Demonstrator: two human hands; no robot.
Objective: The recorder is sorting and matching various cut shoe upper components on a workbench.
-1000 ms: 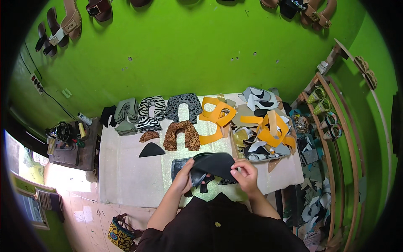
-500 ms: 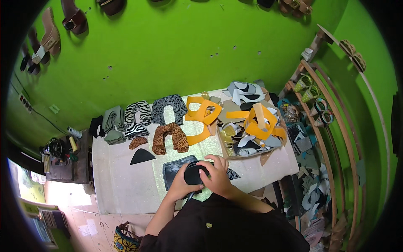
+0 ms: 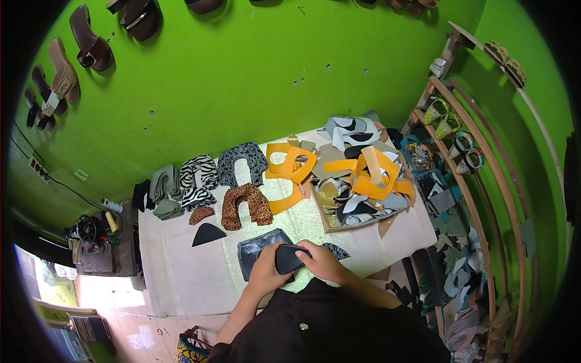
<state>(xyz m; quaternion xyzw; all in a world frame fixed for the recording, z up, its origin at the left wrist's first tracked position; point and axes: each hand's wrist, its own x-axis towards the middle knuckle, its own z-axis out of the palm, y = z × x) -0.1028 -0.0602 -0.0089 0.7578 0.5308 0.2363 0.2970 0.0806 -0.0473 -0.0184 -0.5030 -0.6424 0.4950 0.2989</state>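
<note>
Close to the table's near edge, both hands grip a black piece of leather-like material (image 3: 287, 259). My left hand (image 3: 267, 273) is closed on its left side, and my right hand (image 3: 323, 261) pinches its right end with the thumb on top. Under and behind it lie dark, shiny folded pieces (image 3: 249, 249), partly covered by my left hand. A patterned grey and black scrap (image 3: 337, 251) pokes out beside my right hand. Farther left rests a black half-round piece (image 3: 208, 235), next to a small leopard-print piece (image 3: 201, 215).
Arch-shaped stacks in leopard print (image 3: 230, 209), zebra print (image 3: 198, 172) and grey pattern (image 3: 227, 163) stand along the table's far side. A cardboard box (image 3: 339, 228) of scraps sits at the right, near yellow cut-outs (image 3: 284, 206). Beyond it is a wooden rack (image 3: 466, 127) with sandals.
The black piece was bent into a rounded shape between both hands; now it looks flatter. My right hand's fingers have come down and closed at its right end. The view has shifted slightly.
</note>
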